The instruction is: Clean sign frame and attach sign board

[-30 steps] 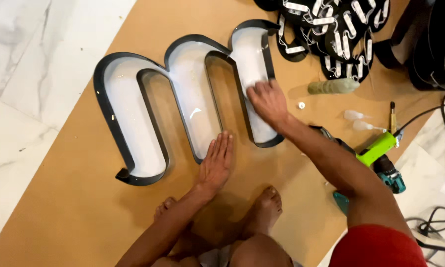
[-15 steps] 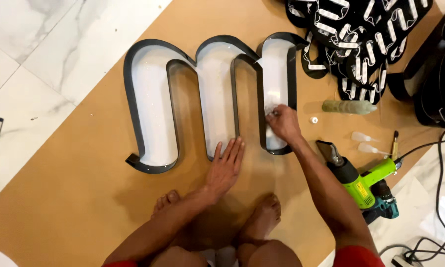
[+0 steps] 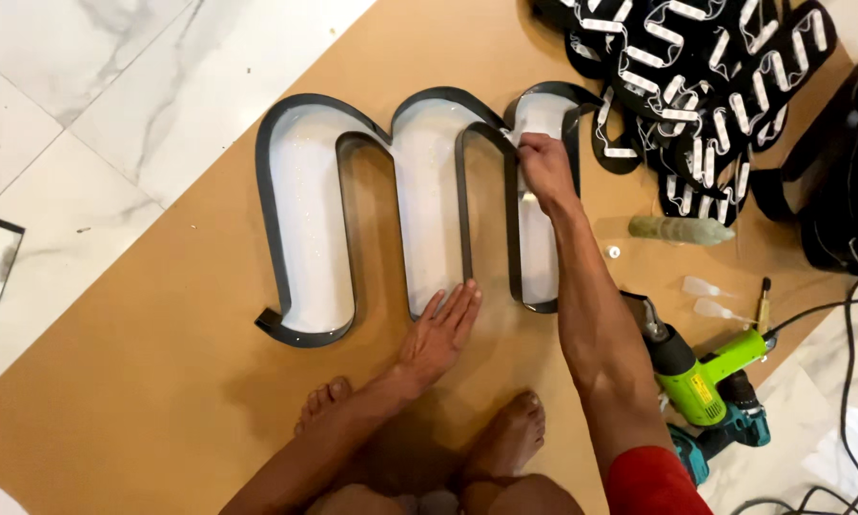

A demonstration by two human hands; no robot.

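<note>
A large letter-shaped channel sign shell [image 3: 300, 219] with black walls and a white inner face lies on a brown board [image 3: 162, 381]. My left hand [image 3: 439, 334] rests flat on the board, its fingertips against the lower end of the shell's middle stroke. My right hand [image 3: 546, 172] reaches into the right stroke near its top, fingers curled against the inner wall; whether it pinches something small I cannot tell. Both my bare feet [image 3: 510, 439] stand on the board below the shell.
A green heat gun [image 3: 701, 377] with a cord and a teal power tool [image 3: 725, 434] lie at the right. A greenish tube [image 3: 682, 229] and clear nozzles [image 3: 705, 296] lie nearby. Black letter shells with white light modules [image 3: 705, 86] are heaped at top right. White marble floor [image 3: 76, 124] surrounds the board.
My right hand has slid up the right stroke of the shell, from its lower end to near the top. My left hand stays flat at the shell's base. The view shifted.
</note>
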